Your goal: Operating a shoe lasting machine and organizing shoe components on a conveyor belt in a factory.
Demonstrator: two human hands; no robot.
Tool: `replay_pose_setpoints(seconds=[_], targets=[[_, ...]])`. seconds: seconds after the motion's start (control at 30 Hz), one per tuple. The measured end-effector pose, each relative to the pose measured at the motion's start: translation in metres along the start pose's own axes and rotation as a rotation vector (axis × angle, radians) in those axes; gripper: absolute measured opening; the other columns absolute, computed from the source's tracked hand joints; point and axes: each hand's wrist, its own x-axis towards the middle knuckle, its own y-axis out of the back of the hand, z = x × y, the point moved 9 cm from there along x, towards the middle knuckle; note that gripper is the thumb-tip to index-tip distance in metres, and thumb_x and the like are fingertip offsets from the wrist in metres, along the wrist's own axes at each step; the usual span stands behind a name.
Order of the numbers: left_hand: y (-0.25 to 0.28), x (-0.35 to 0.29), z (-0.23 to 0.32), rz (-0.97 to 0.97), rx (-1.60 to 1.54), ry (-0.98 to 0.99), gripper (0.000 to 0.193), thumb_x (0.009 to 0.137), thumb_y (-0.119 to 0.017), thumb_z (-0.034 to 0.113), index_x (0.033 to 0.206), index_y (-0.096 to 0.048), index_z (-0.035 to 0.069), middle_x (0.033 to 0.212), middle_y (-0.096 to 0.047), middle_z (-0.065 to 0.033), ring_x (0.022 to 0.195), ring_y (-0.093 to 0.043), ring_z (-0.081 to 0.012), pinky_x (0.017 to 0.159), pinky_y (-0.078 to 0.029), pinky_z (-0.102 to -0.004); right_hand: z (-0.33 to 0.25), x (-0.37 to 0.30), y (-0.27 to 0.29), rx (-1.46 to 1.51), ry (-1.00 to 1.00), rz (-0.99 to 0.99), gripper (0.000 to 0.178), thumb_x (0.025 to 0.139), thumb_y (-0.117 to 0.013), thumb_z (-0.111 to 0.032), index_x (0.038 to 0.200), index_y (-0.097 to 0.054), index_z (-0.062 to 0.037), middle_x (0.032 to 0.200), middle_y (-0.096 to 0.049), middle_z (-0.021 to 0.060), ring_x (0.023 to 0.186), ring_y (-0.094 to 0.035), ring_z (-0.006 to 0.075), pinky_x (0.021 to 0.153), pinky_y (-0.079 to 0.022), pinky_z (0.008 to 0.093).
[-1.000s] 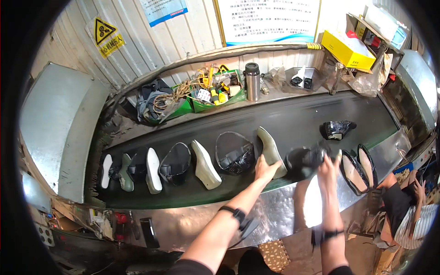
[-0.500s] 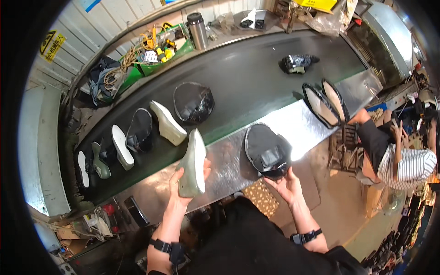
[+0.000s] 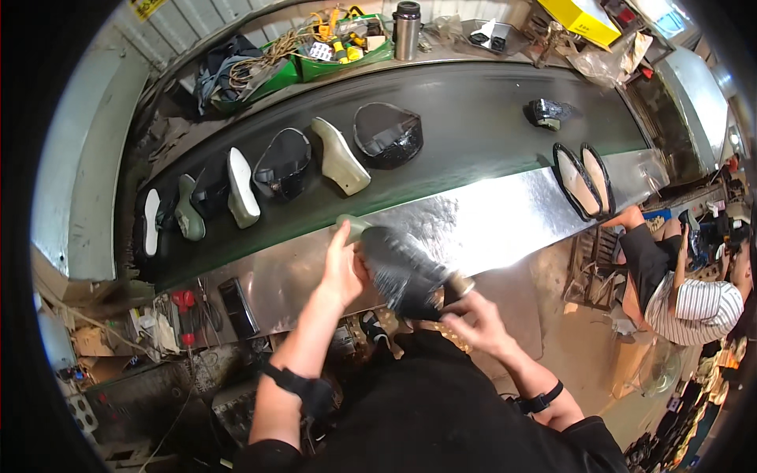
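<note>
In front of my body, my left hand point(image 3: 344, 272) is closed round a pale green shoe last point(image 3: 355, 227), its thumb pointing away from me. A black shoe upper point(image 3: 398, 268), smeared by motion, lies against the last and covers most of it. My right hand point(image 3: 479, 322) is at the near right end of the upper, fingers bent against its edge. Beside those fingers a short tan end piece point(image 3: 460, 284) sticks out; its kind is too blurred to tell. Farther off on the dark belt stand another pale last point(image 3: 341, 158) and another black upper point(image 3: 388, 135).
A shiny metal ledge point(image 3: 489, 225) runs along the dark belt point(image 3: 473, 118). A pair of black shoes point(image 3: 582, 181) rests on its right part. Green bins of tools point(image 3: 343, 55) and a steel flask point(image 3: 407, 31) stand behind. A person in a striped shirt point(image 3: 694, 307) sits at right.
The black upper has left the metal ledge and now lies against the last. My hands have come closer together. The view has shifted, so the belt sits higher in the picture.
</note>
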Motion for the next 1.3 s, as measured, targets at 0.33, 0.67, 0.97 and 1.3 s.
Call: replay_pose_setpoints(seconds=[0.33, 0.67, 0.97, 1.3], targets=[[0.0, -0.005, 0.113, 0.706, 1.47, -1.201, 0.025, 0.093, -0.065, 0.027, 0.094, -0.073, 0.003, 0.095, -0.069, -0.0162, 0.09, -0.066, -0.0352, 0.084, -0.05, -0.0439, -0.022, 0.018, -0.1, -0.362, 0.478, 0.084, 0.056, 0.075, -0.084, -0.012, 0.127, -0.063, -0.0073, 0.109, -0.06, 0.0145, 0.098, -0.061, 0.031, 0.102, -0.047, 0.051], [0.045, 0.011, 0.056, 0.863, 1.303, -0.525, 0.071, 0.075, -0.076, 0.05, 0.124, -0.058, 0.002, 0.108, -0.069, -0.0211, 0.102, -0.067, -0.0366, 0.091, -0.052, -0.0442, 0.046, 0.006, -0.095, 0.114, 0.041, -0.078, 0.099, 0.075, -0.085, -0.02, 0.151, -0.025, 0.0038, 0.147, -0.038, 0.0303, 0.138, -0.039, 0.0432, 0.112, -0.035, 0.0439], [0.047, -0.012, 0.068, 0.976, 1.251, -0.611, 0.042, 0.073, -0.074, 0.036, 0.094, -0.065, 0.001, 0.091, -0.071, -0.0216, 0.091, -0.068, -0.0396, 0.082, -0.053, -0.0468, 0.028, 0.034, -0.104, 0.195, 0.112, -0.257, 0.094, 0.079, -0.079, -0.014, 0.153, -0.022, 0.0025, 0.153, -0.034, 0.0271, 0.147, -0.028, 0.0372, 0.12, -0.021, 0.0471], [0.086, -0.261, 0.072, 1.158, 0.801, -1.066, 0.033, 0.073, -0.073, 0.03, 0.084, -0.064, 0.0, 0.075, -0.067, -0.0195, 0.071, -0.067, -0.0324, 0.069, -0.052, -0.0413, -0.061, 0.078, -0.207, 0.77, -0.718, -0.702, 0.077, 0.096, -0.067, -0.024, 0.156, -0.023, -0.0054, 0.146, -0.046, 0.018, 0.128, -0.05, 0.0236, 0.107, -0.042, 0.0393]])
